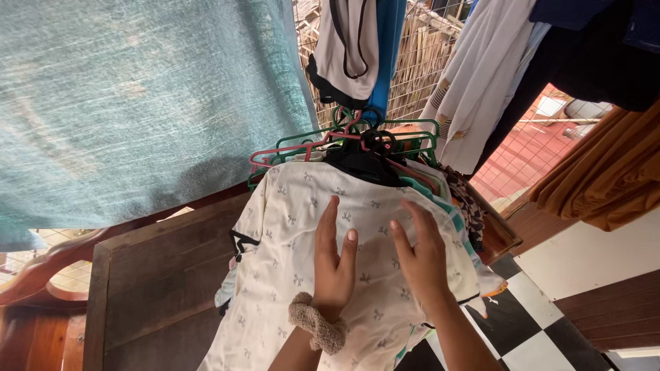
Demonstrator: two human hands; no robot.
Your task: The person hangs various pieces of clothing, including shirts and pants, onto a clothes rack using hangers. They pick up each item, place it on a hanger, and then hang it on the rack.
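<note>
— Where are the two hands?

— Both lie on the cream top (302, 275) with small grey bow prints, the uppermost of a pile of clothes on hangers. The left hand (335, 264) rests flat on the cloth near its middle, fingers straight and spread, gripping nothing. A fuzzy beige scrunchie (317, 323) sits round that wrist.

— And the other?

— The right hand (421, 257) is just beside it, also loose and open, fingers slightly curved, palm down on the same garment. Neither hand pinches the fabric as far as I can see.

— What carries the pile?

— A dark wooden tabletop (158, 288), with the pile hanging over its near edge. At the top of the pile the hanger hooks bunch together: green hangers (412, 130), a pink hanger (289, 152) and a black hanger (361, 161) whose shoulders sit inside the neck of the cream top. Under the top, edges of other clothes stick out on the right, among them a teal layer (447, 206) and a dark patterned piece (471, 203).

— What is around it?

— A big teal cloth (137, 103) hangs at the left. Above, a white garment with black trim (347, 48) hangs before a wire mesh (412, 62), with a white cloth (474, 89) to its right and orange fabric (605, 178) at the far right. Below right, the floor (522, 330) is black and white checks.
</note>
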